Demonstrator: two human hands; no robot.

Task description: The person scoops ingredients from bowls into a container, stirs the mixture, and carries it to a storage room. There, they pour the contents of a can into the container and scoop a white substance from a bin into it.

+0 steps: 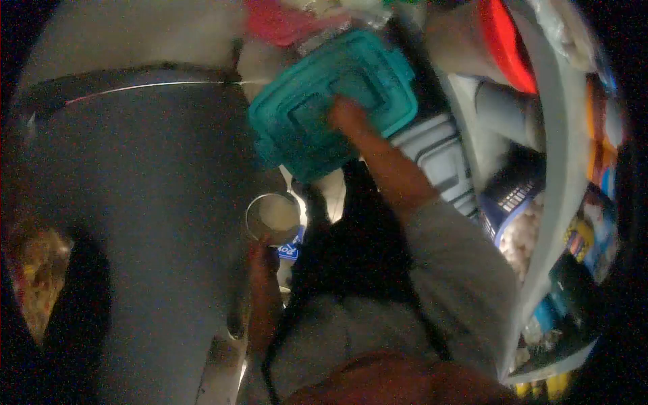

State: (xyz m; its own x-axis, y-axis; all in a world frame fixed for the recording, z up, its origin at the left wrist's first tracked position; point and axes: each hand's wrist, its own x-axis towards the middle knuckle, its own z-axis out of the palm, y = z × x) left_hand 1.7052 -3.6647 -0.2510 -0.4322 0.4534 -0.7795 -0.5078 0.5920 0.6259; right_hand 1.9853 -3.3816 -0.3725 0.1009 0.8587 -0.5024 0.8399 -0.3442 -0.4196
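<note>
My right hand is on a teal plastic lid of a storage bin, its blurred fingers closed near the raised middle. The lid lies tilted in the upper middle of the view. Lower down, my left hand grips a round cup by its near side, the fingers partly hidden in shadow. Something pale shows inside the cup. Close below the cup is a blue label with white letters.
A grey bin lid lies right of the teal one. Shelving with a pale curved edge runs down the right, holding a blue basket and packets. A large dark grey surface fills the left. A red-rimmed container stands at upper right.
</note>
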